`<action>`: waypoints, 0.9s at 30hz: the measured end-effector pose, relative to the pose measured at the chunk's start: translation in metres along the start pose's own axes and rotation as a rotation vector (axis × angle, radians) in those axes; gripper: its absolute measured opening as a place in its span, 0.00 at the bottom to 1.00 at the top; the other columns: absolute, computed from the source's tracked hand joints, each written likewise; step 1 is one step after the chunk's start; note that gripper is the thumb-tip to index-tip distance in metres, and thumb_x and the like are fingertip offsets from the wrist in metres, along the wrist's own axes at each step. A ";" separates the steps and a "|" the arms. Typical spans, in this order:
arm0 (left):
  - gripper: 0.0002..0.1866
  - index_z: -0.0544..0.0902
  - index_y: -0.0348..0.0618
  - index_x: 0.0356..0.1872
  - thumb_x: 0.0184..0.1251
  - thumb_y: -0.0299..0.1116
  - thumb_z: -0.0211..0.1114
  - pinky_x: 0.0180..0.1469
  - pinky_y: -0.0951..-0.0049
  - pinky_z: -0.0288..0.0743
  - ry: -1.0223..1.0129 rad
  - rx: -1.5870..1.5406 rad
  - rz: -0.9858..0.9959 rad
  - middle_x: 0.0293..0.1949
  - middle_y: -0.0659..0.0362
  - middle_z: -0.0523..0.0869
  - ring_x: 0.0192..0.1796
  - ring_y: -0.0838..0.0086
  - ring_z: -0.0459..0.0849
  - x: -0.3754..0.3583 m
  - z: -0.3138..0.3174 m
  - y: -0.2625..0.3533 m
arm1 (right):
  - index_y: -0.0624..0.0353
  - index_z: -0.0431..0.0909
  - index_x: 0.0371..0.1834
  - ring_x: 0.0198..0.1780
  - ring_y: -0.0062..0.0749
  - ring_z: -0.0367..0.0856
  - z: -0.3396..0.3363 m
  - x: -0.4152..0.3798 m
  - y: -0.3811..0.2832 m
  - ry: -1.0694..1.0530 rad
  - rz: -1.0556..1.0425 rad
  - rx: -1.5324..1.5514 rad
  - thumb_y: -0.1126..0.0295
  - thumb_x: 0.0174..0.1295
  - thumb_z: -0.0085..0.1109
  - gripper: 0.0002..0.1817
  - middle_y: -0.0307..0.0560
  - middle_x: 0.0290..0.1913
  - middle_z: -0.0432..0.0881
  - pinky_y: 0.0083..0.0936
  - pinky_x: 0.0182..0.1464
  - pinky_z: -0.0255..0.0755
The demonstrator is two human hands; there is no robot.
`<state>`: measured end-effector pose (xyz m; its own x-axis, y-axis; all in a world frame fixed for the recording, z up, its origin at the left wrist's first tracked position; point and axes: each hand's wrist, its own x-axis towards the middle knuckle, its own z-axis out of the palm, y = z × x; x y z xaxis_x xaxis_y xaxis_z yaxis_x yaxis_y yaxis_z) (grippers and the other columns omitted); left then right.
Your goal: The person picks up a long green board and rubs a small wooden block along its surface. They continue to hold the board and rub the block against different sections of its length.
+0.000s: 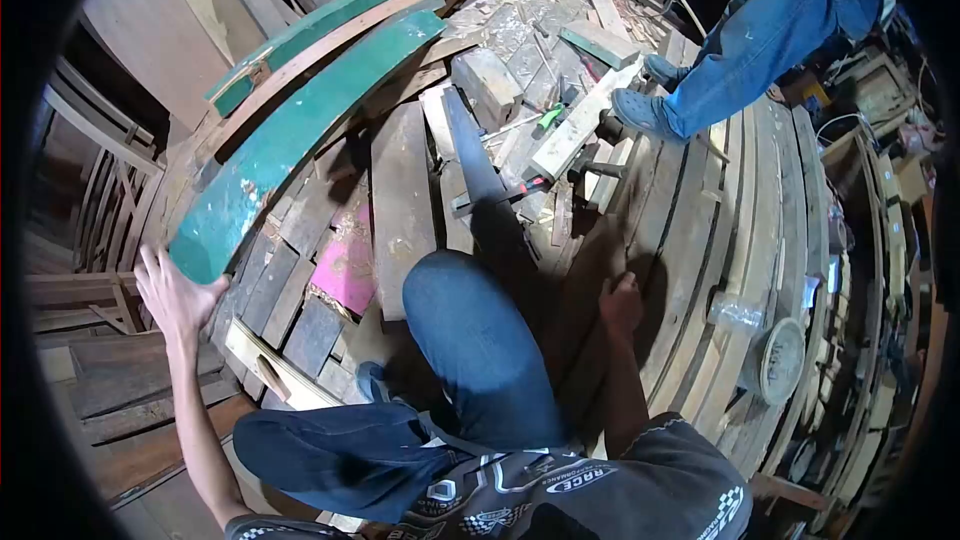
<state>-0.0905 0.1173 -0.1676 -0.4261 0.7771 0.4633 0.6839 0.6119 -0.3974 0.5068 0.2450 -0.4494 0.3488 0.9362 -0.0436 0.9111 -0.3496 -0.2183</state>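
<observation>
My left hand (178,292) is at the left, fingers spread, touching the near end of a long green-painted board (300,135). The board slants up and away to the right. Beyond it lie a bare wooden strip (335,45) and a second green piece (325,32). My right hand (621,302) hangs in shadow at the right of my knee, its fingers curled; whether anything is inside cannot be made out. Ahead of my knee a handsaw (472,145) lies among scraps, beside a red-and-black tool (528,187) and a hammer (600,170).
Another person's legs in blue jeans (760,40) and shoes stand at the upper right. Planks (700,230) run along the right, with a round container (782,362) on them. A pink piece (346,265) and wood blocks (487,85) lie ahead.
</observation>
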 end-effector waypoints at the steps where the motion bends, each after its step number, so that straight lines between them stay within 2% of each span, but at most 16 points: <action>1: 0.47 0.73 0.32 0.55 0.30 0.50 0.77 0.60 0.56 0.69 -0.001 0.025 -0.020 0.57 0.47 0.72 0.55 0.51 0.73 -0.009 0.004 -0.001 | 0.67 0.71 0.52 0.43 0.56 0.84 0.000 0.000 0.016 0.021 0.009 -0.061 0.53 0.64 0.58 0.26 0.61 0.44 0.83 0.46 0.45 0.79; 3: 0.46 0.74 0.32 0.53 0.30 0.51 0.79 0.58 0.56 0.70 -0.129 -0.138 -0.089 0.55 0.46 0.72 0.54 0.52 0.73 -0.026 -0.003 0.006 | 0.67 0.71 0.52 0.43 0.53 0.85 0.007 -0.004 0.048 0.064 0.008 -0.173 0.53 0.64 0.58 0.26 0.59 0.43 0.83 0.44 0.44 0.80; 8: 0.48 0.73 0.29 0.54 0.30 0.51 0.80 0.57 0.54 0.71 -0.241 -0.191 -0.156 0.52 0.46 0.72 0.54 0.51 0.72 -0.051 0.002 0.006 | 0.66 0.71 0.53 0.48 0.56 0.81 0.013 -0.007 0.081 -0.086 0.033 -0.207 0.53 0.61 0.61 0.28 0.60 0.45 0.81 0.46 0.50 0.77; 11: 0.51 0.73 0.23 0.54 0.30 0.54 0.81 0.59 0.52 0.71 -0.299 -0.214 -0.194 0.55 0.41 0.71 0.56 0.46 0.73 -0.063 0.000 0.002 | 0.67 0.71 0.54 0.53 0.57 0.76 0.005 -0.010 0.056 0.172 0.002 -0.333 0.52 0.56 0.64 0.31 0.59 0.47 0.78 0.49 0.55 0.73; 13: 0.51 0.73 0.22 0.54 0.31 0.54 0.81 0.59 0.51 0.71 -0.373 -0.268 -0.203 0.56 0.41 0.71 0.56 0.46 0.73 -0.069 0.002 -0.001 | 0.64 0.76 0.48 0.55 0.58 0.74 0.000 -0.009 0.015 0.382 -0.366 -0.105 0.58 0.48 0.68 0.27 0.59 0.49 0.78 0.49 0.57 0.69; 14: 0.50 0.74 0.23 0.52 0.30 0.55 0.81 0.58 0.50 0.71 -0.335 -0.295 -0.185 0.54 0.41 0.72 0.55 0.45 0.74 -0.073 0.009 -0.003 | 0.65 0.78 0.44 0.55 0.60 0.75 0.010 -0.006 -0.006 0.362 -0.468 0.081 0.61 0.47 0.70 0.23 0.62 0.49 0.79 0.49 0.58 0.68; 15: 0.48 0.75 0.25 0.50 0.30 0.54 0.81 0.56 0.51 0.71 -0.308 -0.292 -0.176 0.51 0.42 0.73 0.54 0.45 0.75 -0.079 0.020 -0.007 | 0.63 0.79 0.45 0.51 0.59 0.76 0.024 0.001 -0.027 0.241 -0.590 0.144 0.61 0.45 0.71 0.25 0.59 0.47 0.80 0.48 0.54 0.69; 16: 0.47 0.75 0.25 0.49 0.30 0.53 0.81 0.55 0.51 0.72 -0.323 -0.294 -0.175 0.50 0.42 0.73 0.53 0.45 0.75 -0.078 0.018 -0.006 | 0.64 0.80 0.44 0.47 0.59 0.77 0.040 0.014 -0.047 -0.101 -0.664 0.233 0.60 0.47 0.70 0.24 0.58 0.44 0.81 0.48 0.52 0.69; 18: 0.45 0.75 0.27 0.48 0.31 0.51 0.81 0.54 0.51 0.72 -0.325 -0.300 -0.164 0.48 0.42 0.74 0.52 0.45 0.76 -0.078 0.024 -0.007 | 0.63 0.80 0.36 0.44 0.56 0.76 0.090 -0.003 -0.078 0.087 -0.751 0.146 0.57 0.50 0.68 0.20 0.61 0.40 0.80 0.48 0.49 0.72; 19: 0.49 0.73 0.25 0.54 0.32 0.51 0.81 0.57 0.52 0.71 -0.409 -0.289 -0.207 0.52 0.43 0.73 0.54 0.46 0.75 -0.075 0.021 -0.004 | 0.62 0.77 0.41 0.46 0.56 0.75 0.105 -0.005 -0.086 -0.088 -0.830 0.123 0.53 0.49 0.69 0.25 0.58 0.44 0.79 0.48 0.49 0.72; 20: 0.48 0.73 0.25 0.54 0.32 0.51 0.82 0.57 0.52 0.72 -0.401 -0.305 -0.190 0.52 0.43 0.73 0.54 0.46 0.75 -0.076 0.022 -0.004 | 0.65 0.73 0.53 0.54 0.55 0.73 0.109 -0.017 -0.108 -0.254 -0.657 -0.148 0.49 0.48 0.69 0.36 0.58 0.51 0.76 0.45 0.55 0.70; 21: 0.48 0.73 0.25 0.53 0.32 0.51 0.82 0.57 0.52 0.72 -0.388 -0.319 -0.177 0.52 0.43 0.73 0.54 0.46 0.75 -0.078 0.023 -0.007 | 0.64 0.73 0.53 0.57 0.54 0.72 0.123 -0.024 -0.113 -0.271 -0.690 -0.137 0.49 0.48 0.70 0.36 0.58 0.53 0.74 0.45 0.58 0.68; 23: 0.48 0.73 0.25 0.54 0.34 0.50 0.82 0.57 0.52 0.72 -0.394 -0.285 -0.183 0.52 0.43 0.73 0.55 0.47 0.75 -0.078 0.027 -0.010 | 0.64 0.73 0.52 0.57 0.54 0.71 0.135 -0.033 -0.121 -0.144 -0.700 -0.181 0.49 0.47 0.70 0.35 0.59 0.53 0.73 0.48 0.58 0.68; 25: 0.48 0.73 0.26 0.54 0.34 0.52 0.82 0.58 0.52 0.72 -0.322 -0.257 -0.117 0.53 0.44 0.73 0.56 0.47 0.75 -0.082 0.043 -0.017 | 0.60 0.72 0.50 0.55 0.53 0.73 0.140 -0.032 -0.127 -0.142 -0.581 -0.067 0.50 0.47 0.70 0.32 0.59 0.52 0.73 0.47 0.56 0.68; 27: 0.48 0.73 0.26 0.53 0.34 0.53 0.82 0.58 0.53 0.72 -0.368 -0.266 -0.151 0.53 0.44 0.73 0.56 0.47 0.75 -0.083 0.048 -0.018 | 0.57 0.70 0.50 0.53 0.51 0.73 0.139 -0.035 -0.131 -0.077 -0.530 -0.069 0.51 0.48 0.71 0.31 0.59 0.52 0.73 0.45 0.55 0.69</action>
<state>-0.0959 0.0491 -0.2363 -0.6807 0.7126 0.1696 0.7059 0.7000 -0.1082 0.3443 0.2632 -0.5545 -0.1775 0.9840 -0.0172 0.9711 0.1723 -0.1650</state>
